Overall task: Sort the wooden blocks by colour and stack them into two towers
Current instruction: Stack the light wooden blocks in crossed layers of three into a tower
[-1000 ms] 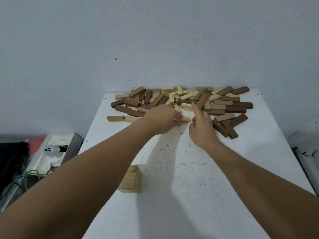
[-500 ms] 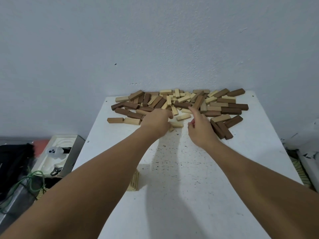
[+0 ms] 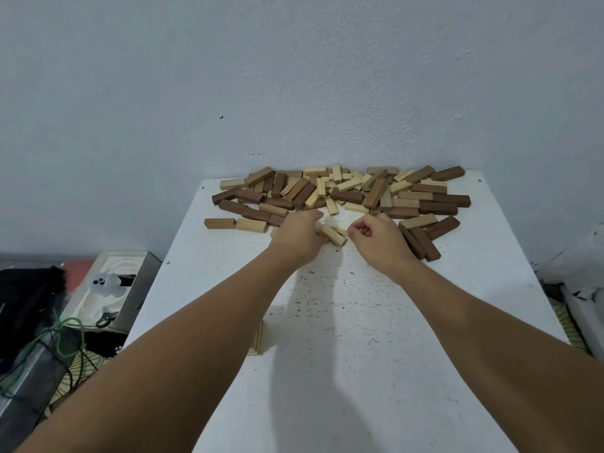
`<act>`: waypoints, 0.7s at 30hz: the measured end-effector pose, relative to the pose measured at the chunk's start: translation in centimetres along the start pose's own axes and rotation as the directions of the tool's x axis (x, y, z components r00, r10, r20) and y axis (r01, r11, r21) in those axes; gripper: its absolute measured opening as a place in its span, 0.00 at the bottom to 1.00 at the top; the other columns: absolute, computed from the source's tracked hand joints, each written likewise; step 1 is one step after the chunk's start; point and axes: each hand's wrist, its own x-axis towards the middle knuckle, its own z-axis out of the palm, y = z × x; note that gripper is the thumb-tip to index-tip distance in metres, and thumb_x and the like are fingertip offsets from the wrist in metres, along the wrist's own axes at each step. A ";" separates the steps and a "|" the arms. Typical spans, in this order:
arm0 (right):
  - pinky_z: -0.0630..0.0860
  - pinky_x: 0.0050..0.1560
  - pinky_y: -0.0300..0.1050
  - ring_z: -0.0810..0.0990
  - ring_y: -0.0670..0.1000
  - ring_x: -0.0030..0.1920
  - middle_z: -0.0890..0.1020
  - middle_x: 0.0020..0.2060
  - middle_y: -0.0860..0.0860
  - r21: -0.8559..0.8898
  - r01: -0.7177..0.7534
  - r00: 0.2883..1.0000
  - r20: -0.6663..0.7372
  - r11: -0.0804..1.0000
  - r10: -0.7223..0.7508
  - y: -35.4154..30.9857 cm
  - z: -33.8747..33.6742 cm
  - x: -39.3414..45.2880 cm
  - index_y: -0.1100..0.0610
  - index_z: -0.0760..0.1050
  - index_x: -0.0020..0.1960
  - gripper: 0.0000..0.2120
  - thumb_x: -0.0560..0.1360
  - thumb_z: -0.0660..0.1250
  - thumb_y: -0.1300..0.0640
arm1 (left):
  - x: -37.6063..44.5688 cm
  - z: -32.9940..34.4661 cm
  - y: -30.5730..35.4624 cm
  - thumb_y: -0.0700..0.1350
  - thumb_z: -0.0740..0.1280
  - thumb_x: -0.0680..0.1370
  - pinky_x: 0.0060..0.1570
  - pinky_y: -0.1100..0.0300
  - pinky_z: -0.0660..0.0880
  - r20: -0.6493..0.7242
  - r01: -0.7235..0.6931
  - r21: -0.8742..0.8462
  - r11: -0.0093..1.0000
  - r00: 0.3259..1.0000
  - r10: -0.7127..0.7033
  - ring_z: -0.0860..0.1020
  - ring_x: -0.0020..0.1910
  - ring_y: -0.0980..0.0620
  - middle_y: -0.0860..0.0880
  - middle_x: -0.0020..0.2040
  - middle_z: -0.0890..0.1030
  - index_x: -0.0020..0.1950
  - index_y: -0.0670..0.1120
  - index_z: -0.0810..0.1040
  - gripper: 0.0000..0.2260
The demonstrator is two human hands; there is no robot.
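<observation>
Matt, unvarnished wooden blocks (image 3: 343,197), some pale with visible grain, others stained dark brown, heaped on a white painted table (image 3: 359,371) with a dull, black-speckled finish. Behind, a rough, matt plastered wall (image 3: 294,76). At left, a shiny metal-sided box (image 3: 143,282) and a glossy green cord (image 3: 62,335).

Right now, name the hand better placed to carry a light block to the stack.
Left. The left hand already grips light blocks, and the light stack lies under that forearm; the right hand looks empty.
</observation>
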 end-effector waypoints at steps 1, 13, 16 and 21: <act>0.74 0.54 0.43 0.76 0.43 0.46 0.72 0.52 0.48 0.009 -0.001 1.000 -0.004 1.000 0.001 0.0 -0.1 -0.1 0.52 0.81 0.51 0.05 0.81 0.68 0.52 | -0.1 -0.1 0.0 0.42 0.70 0.81 0.56 0.49 0.79 0.023 0.022 -0.025 0.999 1.000 -0.021 0.79 0.60 0.44 0.43 0.62 0.81 0.70 0.43 0.77 0.17; 0.75 0.53 0.43 0.74 0.44 0.45 0.72 0.49 0.46 -0.051 0.062 0.996 0.064 0.997 -0.059 0.2 -0.2 -0.9 0.48 0.84 0.57 0.08 0.79 0.72 0.49 | -1.3 0.2 0.5 0.49 0.79 0.74 0.52 0.50 0.81 0.028 0.031 -0.080 0.996 0.999 -0.029 0.82 0.53 0.47 0.45 0.53 0.85 0.57 0.44 0.86 0.15; 0.73 0.46 0.40 0.77 0.45 0.44 0.76 0.49 0.49 -0.082 0.067 0.998 0.027 0.994 -0.065 0.3 -0.1 -1.6 0.51 0.84 0.55 0.06 0.79 0.71 0.51 | -1.7 0.2 0.6 0.50 0.80 0.73 0.44 0.58 0.79 0.043 0.040 -0.089 0.995 0.998 -0.036 0.81 0.51 0.51 0.50 0.55 0.84 0.61 0.46 0.84 0.19; 0.74 0.55 0.45 0.76 0.48 0.52 0.76 0.52 0.50 -0.100 0.084 0.994 0.081 0.991 -0.076 0.7 -0.9 -3.5 0.49 0.83 0.60 0.13 0.81 0.66 0.45 | -2.9 0.5 1.0 0.49 0.82 0.71 0.54 0.53 0.81 0.120 0.030 -0.095 0.995 0.993 -0.018 0.81 0.54 0.50 0.49 0.58 0.83 0.64 0.47 0.83 0.23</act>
